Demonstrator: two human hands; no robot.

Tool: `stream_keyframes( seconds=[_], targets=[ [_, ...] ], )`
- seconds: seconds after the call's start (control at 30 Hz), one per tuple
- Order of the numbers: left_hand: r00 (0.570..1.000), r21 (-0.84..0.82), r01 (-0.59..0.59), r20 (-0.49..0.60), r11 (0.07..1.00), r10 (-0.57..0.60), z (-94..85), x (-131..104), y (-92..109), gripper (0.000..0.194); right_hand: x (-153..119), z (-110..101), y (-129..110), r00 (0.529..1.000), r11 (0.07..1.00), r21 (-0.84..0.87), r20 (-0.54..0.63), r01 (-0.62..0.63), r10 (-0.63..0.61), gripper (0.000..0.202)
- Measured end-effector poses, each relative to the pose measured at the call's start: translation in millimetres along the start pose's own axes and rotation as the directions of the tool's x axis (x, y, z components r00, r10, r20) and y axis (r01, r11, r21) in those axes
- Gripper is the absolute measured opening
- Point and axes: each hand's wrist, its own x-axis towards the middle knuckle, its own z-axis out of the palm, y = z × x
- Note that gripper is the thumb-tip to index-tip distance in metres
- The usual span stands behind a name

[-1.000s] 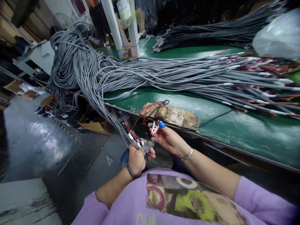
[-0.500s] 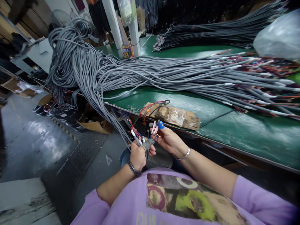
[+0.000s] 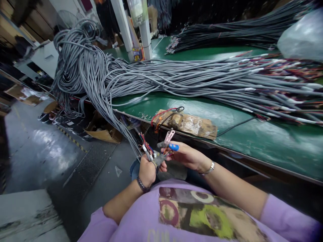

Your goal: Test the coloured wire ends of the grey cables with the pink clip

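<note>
A bundle of grey cables (image 3: 127, 136) comes down over the table edge to my left hand (image 3: 147, 171), which is closed around it near the ends. Coloured wires (image 3: 145, 143) fan out above that fist, beside short white sleeves. My right hand (image 3: 188, 156) is closed just right of the cable ends, with a blue cover (image 3: 173, 147) on one finger. A small pink tool (image 3: 169, 137) with a grey end sticks up at its fingertips; its exact kind is unclear. A few thin wires lie between the two hands.
Long grey cables (image 3: 141, 77) cover the green table (image 3: 252, 148), with stripped ends at right. A worn wooden block (image 3: 194, 124) with red and black leads sits at the table edge. Black cables (image 3: 227, 37) and a plastic bag (image 3: 301, 37) lie behind. Cardboard boxes (image 3: 104, 132) stand below.
My right hand has shifted slightly right and down, and its blue-covered finger now lies more level. The pink tool has tilted, showing more of its upper part. My left hand keeps its hold.
</note>
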Motion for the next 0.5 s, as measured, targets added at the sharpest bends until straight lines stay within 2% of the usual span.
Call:
stream_keyframes(
  seconds=[0.1,0.23,0.5],
  targets=[
    [1.000,0.022,0.010,0.025,1.000,-0.010,-2.4,1,-5,0.034,-4,3,-3,1.000,0.987,-0.163,0.028,-0.006,0.010,0.028],
    [0.999,0.056,0.014,0.044,0.998,-0.017,-2.8,1,-6,0.036,-4,11,-6,0.999,0.938,-0.345,0.033,0.037,-0.027,0.027],
    [0.998,0.062,0.015,0.063,0.998,-0.019,-3.8,0,-7,0.038,-3,10,2,0.990,0.900,-0.433,-0.094,0.052,-0.102,0.032]
  ],
)
